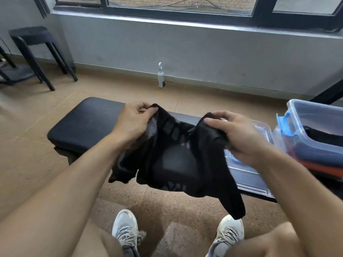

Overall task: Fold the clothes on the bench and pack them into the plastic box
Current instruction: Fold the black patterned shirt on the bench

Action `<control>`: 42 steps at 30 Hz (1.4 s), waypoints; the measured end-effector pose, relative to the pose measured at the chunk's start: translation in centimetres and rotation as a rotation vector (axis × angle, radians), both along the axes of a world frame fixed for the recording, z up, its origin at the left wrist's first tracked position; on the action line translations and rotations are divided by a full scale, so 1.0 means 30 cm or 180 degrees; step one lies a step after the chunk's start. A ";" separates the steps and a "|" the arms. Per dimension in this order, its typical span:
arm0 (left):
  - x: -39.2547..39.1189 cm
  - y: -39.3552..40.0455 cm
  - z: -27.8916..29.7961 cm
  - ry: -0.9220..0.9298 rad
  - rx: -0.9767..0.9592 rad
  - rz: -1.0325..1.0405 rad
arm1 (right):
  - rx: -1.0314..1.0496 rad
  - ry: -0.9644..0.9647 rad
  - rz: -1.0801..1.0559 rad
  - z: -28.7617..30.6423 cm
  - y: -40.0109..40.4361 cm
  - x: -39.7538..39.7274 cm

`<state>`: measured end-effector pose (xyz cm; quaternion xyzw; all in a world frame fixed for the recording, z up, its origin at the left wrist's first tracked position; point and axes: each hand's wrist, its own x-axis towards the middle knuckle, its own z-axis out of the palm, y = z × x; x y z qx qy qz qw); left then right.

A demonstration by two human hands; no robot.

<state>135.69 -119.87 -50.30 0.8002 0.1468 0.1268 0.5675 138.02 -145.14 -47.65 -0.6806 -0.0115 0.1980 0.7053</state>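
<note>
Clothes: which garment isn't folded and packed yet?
The black garment, held up over the bench by the left hand and right hand. The others lie stacked in the plastic box.

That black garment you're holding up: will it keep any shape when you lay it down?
Probably not. The black garment sags between the left hand and right hand, so it looks floppy. One end dangles freely, suggesting thin, light fabric that likely needs smoothing on the bench.

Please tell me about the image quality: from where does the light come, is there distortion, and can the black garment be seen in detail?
Head view: daylight enters from the window ahead, soft, without hard shadows; wide-angle distortion bends the window sill and stretches the forearms at the edges; the black garment, held by the left hand and right hand, is dark with little fold detail; the clear plastic box looks slightly hazy.
</note>
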 end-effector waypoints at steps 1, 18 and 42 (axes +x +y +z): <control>-0.007 -0.027 0.010 0.0006 -0.0180 -0.0179 | 0.0040 -0.0050 0.0122 -0.003 0.044 -0.027; -0.055 -0.136 0.032 0.0395 -0.0939 -0.1235 | -0.1587 -0.2586 0.0588 -0.057 0.139 -0.077; -0.046 -0.044 0.066 -0.0019 -0.1727 -0.0848 | -0.1783 -0.1358 0.1544 -0.184 0.030 0.070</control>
